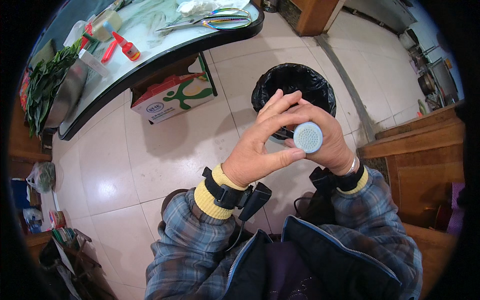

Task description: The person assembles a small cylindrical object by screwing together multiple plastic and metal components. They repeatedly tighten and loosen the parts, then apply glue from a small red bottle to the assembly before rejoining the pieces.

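Between my two hands is a round light blue piece (308, 137), its pale face dotted with small holes like a shower head. My left hand (262, 145) closes on it from the left, thumb at the lower edge and fingers arched over the top. My right hand (332, 135) wraps it from the right and behind, and its fingers are partly hidden. How far the piece extends below its face cannot be seen. Beneath my hands stands a bin lined with a black bag (295, 75). A small dark part shows between my hands; its kind is unclear.
On the glass-topped table (155, 42) lie scissors (220, 21), a red glue bottle (129, 49) and a metal bowl (67, 95) of leafy greens (47, 85). A printed carton (172, 97) sits under the table. Wooden cabinets (425, 165) flank the right side.
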A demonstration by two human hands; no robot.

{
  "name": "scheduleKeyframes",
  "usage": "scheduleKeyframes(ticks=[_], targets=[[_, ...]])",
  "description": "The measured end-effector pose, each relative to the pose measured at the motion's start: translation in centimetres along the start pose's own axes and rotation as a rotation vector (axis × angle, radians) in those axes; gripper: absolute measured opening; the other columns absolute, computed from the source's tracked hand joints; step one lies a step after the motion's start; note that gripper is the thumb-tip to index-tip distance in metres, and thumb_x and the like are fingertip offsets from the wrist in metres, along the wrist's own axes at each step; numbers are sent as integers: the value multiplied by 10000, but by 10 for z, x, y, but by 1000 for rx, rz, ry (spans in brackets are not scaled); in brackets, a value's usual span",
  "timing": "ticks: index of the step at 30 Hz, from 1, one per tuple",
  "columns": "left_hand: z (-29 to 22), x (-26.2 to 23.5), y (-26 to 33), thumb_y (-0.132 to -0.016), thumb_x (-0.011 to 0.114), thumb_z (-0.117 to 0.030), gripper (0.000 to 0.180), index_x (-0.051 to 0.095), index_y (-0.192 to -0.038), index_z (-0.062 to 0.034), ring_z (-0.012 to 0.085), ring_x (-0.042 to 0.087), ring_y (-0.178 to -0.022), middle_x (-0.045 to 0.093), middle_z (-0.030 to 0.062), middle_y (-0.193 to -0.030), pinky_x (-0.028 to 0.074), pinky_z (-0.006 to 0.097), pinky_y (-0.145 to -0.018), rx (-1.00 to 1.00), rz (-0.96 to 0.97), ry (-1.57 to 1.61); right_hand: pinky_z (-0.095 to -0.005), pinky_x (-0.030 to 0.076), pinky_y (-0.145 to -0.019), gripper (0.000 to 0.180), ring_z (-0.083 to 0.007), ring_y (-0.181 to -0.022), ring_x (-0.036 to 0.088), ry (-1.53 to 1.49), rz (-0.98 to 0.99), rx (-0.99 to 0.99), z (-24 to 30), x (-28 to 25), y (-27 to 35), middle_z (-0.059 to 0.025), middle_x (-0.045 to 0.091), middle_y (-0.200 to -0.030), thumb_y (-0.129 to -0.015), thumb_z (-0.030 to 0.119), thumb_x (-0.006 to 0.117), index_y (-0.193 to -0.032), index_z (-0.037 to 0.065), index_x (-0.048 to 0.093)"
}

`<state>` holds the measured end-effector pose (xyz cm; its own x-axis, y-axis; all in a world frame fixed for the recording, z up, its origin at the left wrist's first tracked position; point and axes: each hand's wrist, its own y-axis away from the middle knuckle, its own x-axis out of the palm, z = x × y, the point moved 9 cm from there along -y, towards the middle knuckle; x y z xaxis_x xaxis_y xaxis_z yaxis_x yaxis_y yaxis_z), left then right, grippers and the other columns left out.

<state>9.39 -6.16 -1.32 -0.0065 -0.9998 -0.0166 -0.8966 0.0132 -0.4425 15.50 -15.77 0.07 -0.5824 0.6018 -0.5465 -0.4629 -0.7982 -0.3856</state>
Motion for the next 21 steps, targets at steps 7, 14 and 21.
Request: scheduleKeyframes(ticks=[7,14,21], targets=[[11,14,1,-798,743,-154,569,555,-1330,-86,303,179,-1494,322,169,-1557,141,445,-1200,-68,13,154,-388,484,-938,456,-278,-1054,620,32,-50,18,0,1,1,-89,630,-1094,-702,132,851,-1080,96,598],[11,18,2,-817,726,-151,436,593,-1228,-96,340,182,-1489,389,172,-1520,160,461,-1189,-55,-58,216,-398,488,-925,446,-311,-1051,608,145,-32,-89,10,1,1,-110,629,-1072,-716,160,833,-1088,78,600],[2,17,1,-847,719,-82,309,630,-1142,-96,333,211,-1480,491,129,-1445,177,466,-1185,69,-115,140,-454,455,-1027,462,-351,-1079,619,270,-87,-112,13,3,3,-132,646,-1071,-711,188,834,-1088,59,602]])
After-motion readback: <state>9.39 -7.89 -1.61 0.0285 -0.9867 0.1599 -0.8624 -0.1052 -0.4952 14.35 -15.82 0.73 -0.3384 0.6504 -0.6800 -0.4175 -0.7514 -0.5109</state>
